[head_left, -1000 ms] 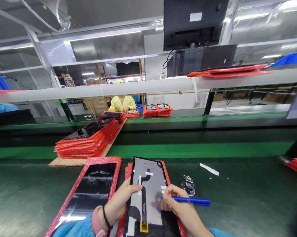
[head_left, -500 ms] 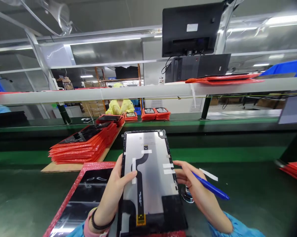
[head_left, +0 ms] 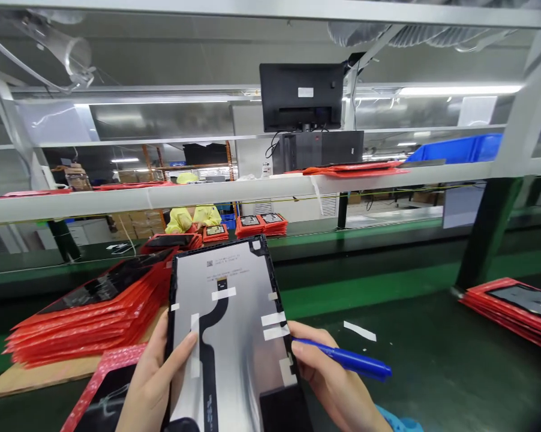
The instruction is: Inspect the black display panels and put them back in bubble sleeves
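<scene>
A tablet-size display panel (head_left: 243, 336) is held up in front of me, its silvery back facing me, with a black ribbon cable (head_left: 208, 354) and strips of white tape on it. My left hand (head_left: 156, 372) grips its left edge, thumb lying on the back. At the right edge, my right hand (head_left: 328, 378) has a blue pen (head_left: 355, 362) between thumb and fingers, while its fingertips touch the panel's side. Below and left, another dark panel (head_left: 104, 396) lies on pink bubble wrap, partly hidden by my left hand.
Red bubble-wrap sleeves with panels form a stack (head_left: 95, 300) on a board at left; another stack (head_left: 517, 312) lies at right. A white strip (head_left: 359, 330) rests on the green table. Across the bench are a person in yellow (head_left: 193, 218), a monitor (head_left: 301, 99) and a blue bin (head_left: 459, 149).
The panel now appears larger and nearer, shifted left in view. My view has turned to the right, bringing more of the right-hand stack into sight. Both hands keep their hold.
</scene>
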### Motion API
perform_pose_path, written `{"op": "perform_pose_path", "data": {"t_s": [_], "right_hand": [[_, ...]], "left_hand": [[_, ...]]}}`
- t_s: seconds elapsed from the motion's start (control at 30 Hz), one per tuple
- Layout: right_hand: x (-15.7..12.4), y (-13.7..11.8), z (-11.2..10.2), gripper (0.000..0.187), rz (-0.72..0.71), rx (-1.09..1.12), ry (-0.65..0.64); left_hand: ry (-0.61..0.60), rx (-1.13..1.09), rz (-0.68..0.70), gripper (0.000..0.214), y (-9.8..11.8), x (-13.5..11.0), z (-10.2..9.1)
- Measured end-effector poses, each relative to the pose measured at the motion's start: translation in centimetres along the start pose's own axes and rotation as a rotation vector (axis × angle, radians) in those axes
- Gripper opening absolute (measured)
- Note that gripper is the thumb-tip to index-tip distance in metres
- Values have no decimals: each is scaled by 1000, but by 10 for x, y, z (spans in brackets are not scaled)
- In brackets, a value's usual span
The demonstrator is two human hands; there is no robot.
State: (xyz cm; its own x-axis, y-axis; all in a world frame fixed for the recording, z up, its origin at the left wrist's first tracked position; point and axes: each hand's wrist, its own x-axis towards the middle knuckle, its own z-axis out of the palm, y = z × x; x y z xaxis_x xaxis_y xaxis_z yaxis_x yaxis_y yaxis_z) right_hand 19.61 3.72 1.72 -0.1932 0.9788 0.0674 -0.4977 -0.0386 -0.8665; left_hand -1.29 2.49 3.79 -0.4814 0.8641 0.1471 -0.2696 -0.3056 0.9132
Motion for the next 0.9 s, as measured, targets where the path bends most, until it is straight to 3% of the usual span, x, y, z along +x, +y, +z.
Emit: {"op": "perform_pose_path", "data": {"t_s": [0.23,0.37,0.57,0.7,0.9], "right_hand": [[-2,2,-10,30,13,-161,-33],[-11,-7,-3,31,16,-146,-66],[-15,0,1,32,-169,-285,49],[-12,4,-3,32,-195,-318,72],[-8,-8,2,33,-87,-319,-75]], "left_hand": [[57,120,23,61,3,-7,-5],[64,136,-8,73,3,-7,-9],[39,208,5,79,3,-6,-13],[42,222,4,81,3,-7,-14],[86,174,-40,88,3,-7,-14]]}}
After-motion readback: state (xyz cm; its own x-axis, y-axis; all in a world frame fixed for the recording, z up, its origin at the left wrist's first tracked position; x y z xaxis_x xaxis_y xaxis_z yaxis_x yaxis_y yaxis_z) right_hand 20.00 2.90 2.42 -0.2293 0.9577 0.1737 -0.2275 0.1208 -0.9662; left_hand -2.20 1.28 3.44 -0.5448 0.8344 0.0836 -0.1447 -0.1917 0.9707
